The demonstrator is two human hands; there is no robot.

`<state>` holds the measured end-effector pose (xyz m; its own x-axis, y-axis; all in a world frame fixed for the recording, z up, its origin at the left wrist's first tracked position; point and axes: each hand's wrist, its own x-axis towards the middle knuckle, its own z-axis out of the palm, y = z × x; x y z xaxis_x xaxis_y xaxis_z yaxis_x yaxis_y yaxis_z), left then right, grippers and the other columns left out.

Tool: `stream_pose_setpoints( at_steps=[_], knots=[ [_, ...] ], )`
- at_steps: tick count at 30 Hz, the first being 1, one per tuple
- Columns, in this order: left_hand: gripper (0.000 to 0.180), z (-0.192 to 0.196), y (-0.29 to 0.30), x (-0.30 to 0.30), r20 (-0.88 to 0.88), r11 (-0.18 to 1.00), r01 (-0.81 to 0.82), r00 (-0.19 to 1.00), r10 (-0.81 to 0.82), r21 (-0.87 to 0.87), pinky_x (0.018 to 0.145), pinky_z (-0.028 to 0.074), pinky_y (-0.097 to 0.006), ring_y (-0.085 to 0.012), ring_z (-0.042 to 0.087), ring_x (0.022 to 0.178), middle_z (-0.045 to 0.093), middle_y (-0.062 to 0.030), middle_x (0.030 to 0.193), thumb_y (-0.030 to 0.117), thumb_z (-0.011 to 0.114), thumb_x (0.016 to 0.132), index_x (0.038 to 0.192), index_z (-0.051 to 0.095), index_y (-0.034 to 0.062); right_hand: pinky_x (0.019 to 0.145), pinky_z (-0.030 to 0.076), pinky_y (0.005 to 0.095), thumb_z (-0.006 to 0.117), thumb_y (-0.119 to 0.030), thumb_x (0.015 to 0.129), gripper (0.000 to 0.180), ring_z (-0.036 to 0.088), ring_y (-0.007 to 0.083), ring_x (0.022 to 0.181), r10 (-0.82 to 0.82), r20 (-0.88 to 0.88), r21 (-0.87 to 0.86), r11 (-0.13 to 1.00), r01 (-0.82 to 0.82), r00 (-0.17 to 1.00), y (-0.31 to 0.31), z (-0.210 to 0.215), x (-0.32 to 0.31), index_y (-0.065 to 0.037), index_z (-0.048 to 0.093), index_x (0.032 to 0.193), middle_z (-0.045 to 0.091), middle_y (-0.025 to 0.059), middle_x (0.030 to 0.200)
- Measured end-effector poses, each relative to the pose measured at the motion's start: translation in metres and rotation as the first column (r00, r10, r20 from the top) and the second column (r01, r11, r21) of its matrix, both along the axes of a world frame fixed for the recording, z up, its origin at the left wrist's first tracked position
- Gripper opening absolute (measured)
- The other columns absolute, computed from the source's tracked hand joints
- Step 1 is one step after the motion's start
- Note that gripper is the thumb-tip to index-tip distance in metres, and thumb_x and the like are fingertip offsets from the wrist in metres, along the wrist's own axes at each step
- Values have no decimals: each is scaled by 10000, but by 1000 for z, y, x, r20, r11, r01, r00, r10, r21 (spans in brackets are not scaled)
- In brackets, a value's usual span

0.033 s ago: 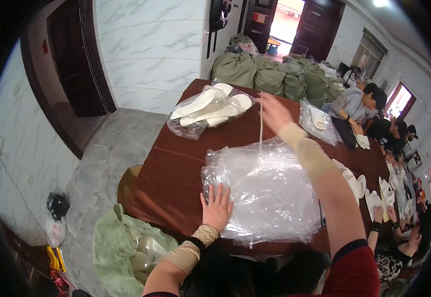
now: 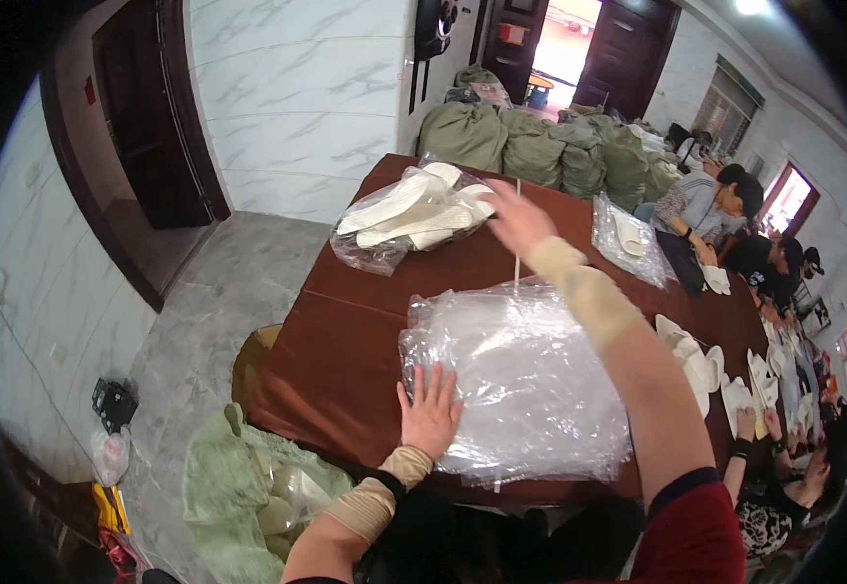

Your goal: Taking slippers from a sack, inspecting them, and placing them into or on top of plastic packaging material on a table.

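Observation:
A stack of transparent plastic bags (image 2: pixel 531 389) lies on the table's brown cloth in front of me. My left hand (image 2: pixel 430 419) rests flat on its left edge, fingers spread. Beyond the stack, white slippers (image 2: pixel 414 219) lie in a transparent bag. My right hand (image 2: pixel 523 226) reaches over the table beside them. Its fingers are stretched out and somewhat blurred, close to the right end of the slippers. Whether they touch the bag I cannot tell. A thin white cord or strip (image 2: pixel 517 263) runs along the cloth past that hand.
Another bagged white pair (image 2: pixel 630 238) lies at the far right. Loose white slippers (image 2: pixel 686 355) are by my right arm; co-workers' hands (image 2: pixel 759 423) handle more. An open green sack (image 2: pixel 239 496) stands at lower left. Full sacks (image 2: pixel 458 139) line the table's far side.
My right hand has shifted left toward the bagged slippers. My left hand stays on the plastic bags.

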<state>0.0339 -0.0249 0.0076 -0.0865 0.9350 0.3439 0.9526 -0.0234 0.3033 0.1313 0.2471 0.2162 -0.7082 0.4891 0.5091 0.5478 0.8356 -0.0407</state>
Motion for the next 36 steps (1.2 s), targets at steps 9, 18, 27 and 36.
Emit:
stream_pose_setpoints(
  at_steps=[9, 18, 27, 36],
  knots=[
    [534, 10, 0, -1, 58, 999, 41, 998, -39, -23, 1031, 186, -646, -394, 213, 1372, 287, -140, 1480, 353, 486, 908, 1383, 393, 129, 868, 452, 424, 663, -169, 755, 472, 568, 357, 966, -141, 90, 12, 990, 140, 986, 51, -45, -143, -125, 542, 1209, 589, 166, 1073],
    [521, 1, -1, -4, 65, 999, 32, 997, -31, -13, 1061, 132, -635, -382, 157, 1395, 261, -133, 1494, 364, 436, 924, 1386, 392, 124, 756, 463, 421, 626, -247, 787, 174, 599, 351, 833, -312, -180, -29, 950, 312, 933, 72, 41, 53, -104, 644, 884, 643, 146, 893],
    [517, 2, -5, -1, 24, 1000, 8, 1000, -8, 0, 1073, 127, -622, -373, 181, 1388, 262, -118, 1497, 362, 433, 925, 1386, 390, 132, 807, 472, 460, 519, -301, 847, 240, 604, 382, 935, -718, -195, 1, 681, 732, 668, 15, 173, 161, -116, 627, 955, 650, 171, 971],
    [517, 0, -6, -1, -35, 999, -34, 999, 33, -12, 1078, 142, -608, -357, 194, 1387, 279, -99, 1493, 365, 432, 925, 1392, 387, 147, 477, 572, 379, 523, -157, 869, 239, 664, 290, 695, -502, -782, -567, 820, -86, 368, -112, 218, 156, 4, 507, 1045, 587, 139, 941]
  ],
)
